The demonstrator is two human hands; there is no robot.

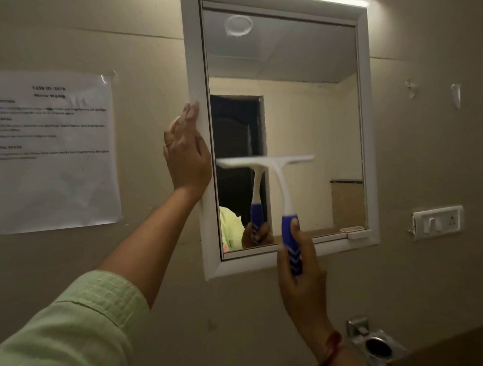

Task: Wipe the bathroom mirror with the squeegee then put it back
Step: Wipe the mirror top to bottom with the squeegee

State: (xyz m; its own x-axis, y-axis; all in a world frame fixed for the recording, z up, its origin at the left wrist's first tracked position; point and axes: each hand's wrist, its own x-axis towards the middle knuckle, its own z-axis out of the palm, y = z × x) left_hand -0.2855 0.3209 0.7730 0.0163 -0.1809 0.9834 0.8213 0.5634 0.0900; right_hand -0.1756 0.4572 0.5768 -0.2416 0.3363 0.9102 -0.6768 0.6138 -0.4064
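Observation:
A white-framed bathroom mirror [307, 71] hangs on the beige wall. My right hand [301, 271] grips the blue handle of the squeegee [278, 176], whose white blade lies level against the glass at mid height, left of centre. My left hand [187, 154] rests flat on the mirror's left frame edge, fingers together, holding nothing. A round smudge mark shows near the top left of the glass. The handle and my fingers are reflected in the lower left of the mirror.
A printed task sheet [51, 151] is taped to the wall at left. A white switch and socket plate [439, 222] sits right of the mirror. A chrome holder [377, 345] juts from the wall below right. A small white tray [358, 233] sits on the frame's bottom ledge.

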